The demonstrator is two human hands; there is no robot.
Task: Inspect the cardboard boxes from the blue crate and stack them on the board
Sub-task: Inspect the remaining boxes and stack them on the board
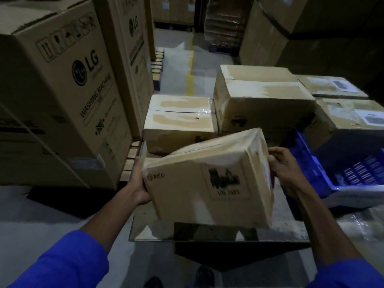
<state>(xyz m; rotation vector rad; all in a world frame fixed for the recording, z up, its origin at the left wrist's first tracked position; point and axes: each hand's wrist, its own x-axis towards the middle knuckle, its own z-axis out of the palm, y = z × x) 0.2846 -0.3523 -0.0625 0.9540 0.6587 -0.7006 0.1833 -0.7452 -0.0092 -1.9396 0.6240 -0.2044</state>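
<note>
The person holds one cardboard box (209,179) tilted in the air, one corner raised, between the two hands. The left hand (138,181) cups the box's left end, fingers wrapped behind and under the corner; the right hand (284,165) holds the right end, fingers curled over the edge. So each grip is closed on the box, neither spread wide.

This looks like the inspecting step: the box is being turned so its faces can be checked. It hangs just above the board (280,231), a flat panel directly below the hands. Beyond the hands, already on the board, sit a low box (180,121) and a taller box (261,98), touching side to side. To the right of the right hand lies the blue crate (336,169), tipped on its side, with two more boxes (345,115) behind it bearing white paper labels too blurred to read.

The next move probably calls for levelling the box and setting it down squarely in the open space in front of the low box.

Writing: the held box shows a small round mark with "PICO" near the left hand, and a framed black logo with a line beneath it, both smeared and unreadable. The big carton (68,80) to the left of the left hand reads "LG" and "WASHING MACHINE", with handling symbols above.
</note>
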